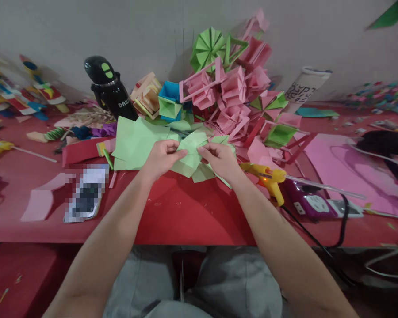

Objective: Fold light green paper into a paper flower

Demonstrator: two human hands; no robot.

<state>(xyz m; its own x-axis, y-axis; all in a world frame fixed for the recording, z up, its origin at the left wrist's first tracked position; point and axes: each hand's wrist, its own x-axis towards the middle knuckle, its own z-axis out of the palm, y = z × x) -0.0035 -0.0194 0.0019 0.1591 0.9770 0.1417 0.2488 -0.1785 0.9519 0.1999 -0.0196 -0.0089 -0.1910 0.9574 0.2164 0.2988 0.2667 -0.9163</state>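
Note:
Both hands meet over a heap of light green paper near the middle of the red table. My left hand [166, 157] pinches the left side of a folded green paper piece [191, 152] between thumb and fingers. On the opposite side, my right hand [219, 159] pinches the same piece, its thumb and forefinger close to the centre. Below and around the hands lie more loose green sheets. A large green paper sheet [135, 139] spreads out to the left. Just right of my right hand rests a yellow hot glue gun [268, 176] with a small orange light.
Behind the hands rises a pile of pink folded paper lanterns [232, 86]. A black bottle [111, 88] stands at the back left, a phone [88, 194] lies left, and a purple power strip [308, 198] with cables sits right. The red table's [195, 216] front edge is near my lap.

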